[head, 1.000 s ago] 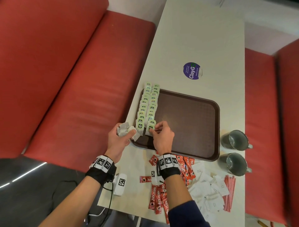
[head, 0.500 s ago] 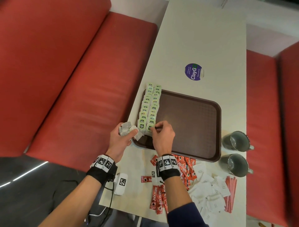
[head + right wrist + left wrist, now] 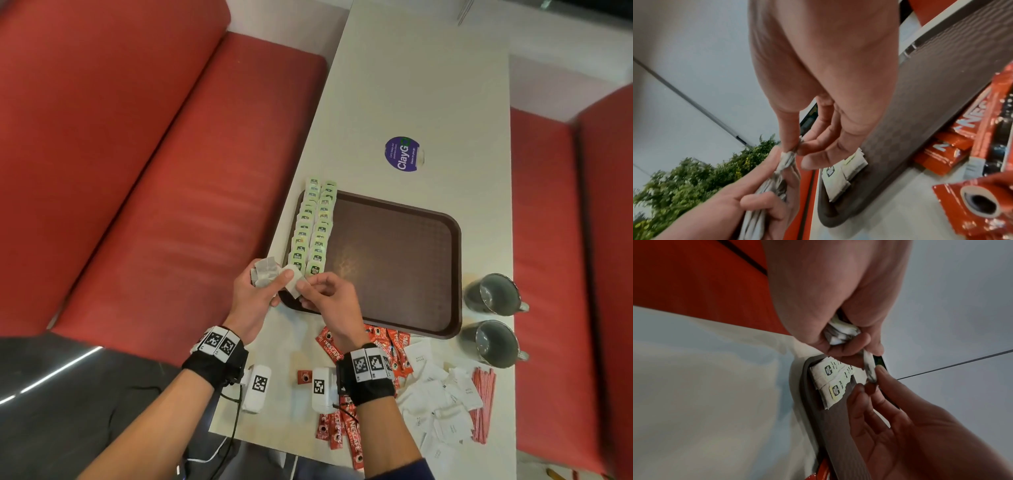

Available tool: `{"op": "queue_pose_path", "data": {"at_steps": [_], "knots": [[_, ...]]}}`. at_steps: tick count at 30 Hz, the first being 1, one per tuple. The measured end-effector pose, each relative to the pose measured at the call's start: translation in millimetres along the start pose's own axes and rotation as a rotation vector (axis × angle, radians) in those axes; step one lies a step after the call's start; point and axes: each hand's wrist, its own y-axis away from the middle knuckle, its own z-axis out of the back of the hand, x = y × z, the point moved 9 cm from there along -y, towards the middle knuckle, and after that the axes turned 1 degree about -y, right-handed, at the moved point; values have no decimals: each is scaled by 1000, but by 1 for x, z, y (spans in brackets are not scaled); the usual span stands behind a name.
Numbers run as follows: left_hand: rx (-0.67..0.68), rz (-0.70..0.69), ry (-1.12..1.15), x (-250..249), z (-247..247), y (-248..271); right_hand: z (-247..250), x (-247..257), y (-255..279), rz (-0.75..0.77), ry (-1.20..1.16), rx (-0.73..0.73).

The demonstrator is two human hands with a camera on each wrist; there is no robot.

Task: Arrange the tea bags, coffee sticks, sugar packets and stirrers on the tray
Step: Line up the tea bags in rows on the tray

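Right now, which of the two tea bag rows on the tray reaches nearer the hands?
The inner row, beside the bare tray floor; its last bag lies just above the right hand.

Both hands [image 3: 869, 369] pinch one tea bag [image 3: 869, 368] over the tray [image 3: 797, 386].

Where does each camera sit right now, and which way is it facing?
Head: above, looking down at tray, both hands and forearms.
Left wrist: under left hand, facing the tea bag rows; right hand enters.
Right wrist: under right hand, facing tray corner, coffee sticks.
Shared: both hands pinching one tea bag.
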Motion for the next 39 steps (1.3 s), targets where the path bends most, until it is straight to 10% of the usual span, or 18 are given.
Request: {"op": "queue_pose_path", "data": {"at_steps": [13, 39], "knots": [[-67, -23, -65, -1, 11, 4, 18, 27, 0, 352, 669, -371], [-60, -9, -98, 1, 9, 7, 4, -2, -8, 159, 793, -376]]}}
